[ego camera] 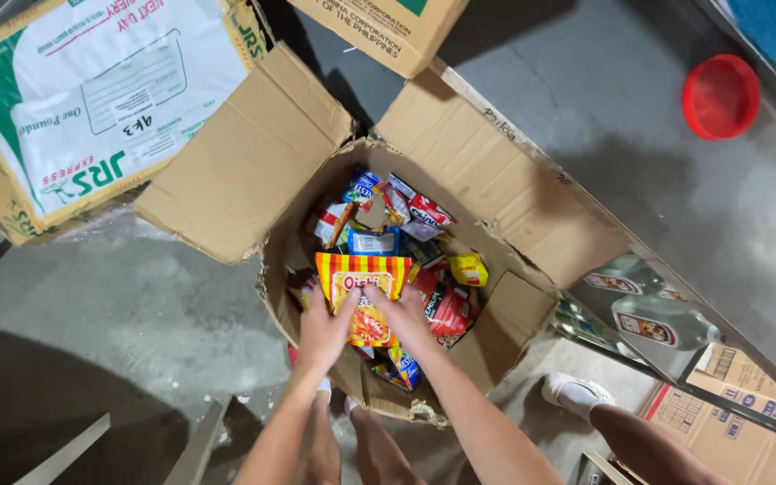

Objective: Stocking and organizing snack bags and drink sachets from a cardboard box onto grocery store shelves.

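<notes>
From the head camera, looking straight down: an open cardboard box (253,171) sits on a grey concrete floor (110,305), its flaps spread wide, and it is filled with small snack packets (406,220) in red, blue and yellow. Both arms reach down into it from the bottom edge of the picture.

The left hand (323,330) and the right hand (403,316) hold one snack bag (363,296) between them, a bag with red and yellow stripes along its top and an orange lower part. Each hand is closed on a side edge of the bag (fingers curled round it, thumbs toward the front), and the bag stands upright at the near side of the box, above the other packets.

Beside the right hand lies a dark red packet (446,310); a small yellow packet (469,268) lies just beyond it.

A second carton with a white courier pouch (101,90) on it stands at the upper left. A red round lid (720,96) lies at the upper right, well apart from the box. A white shoe (575,393) shows at the lower right.
</notes>
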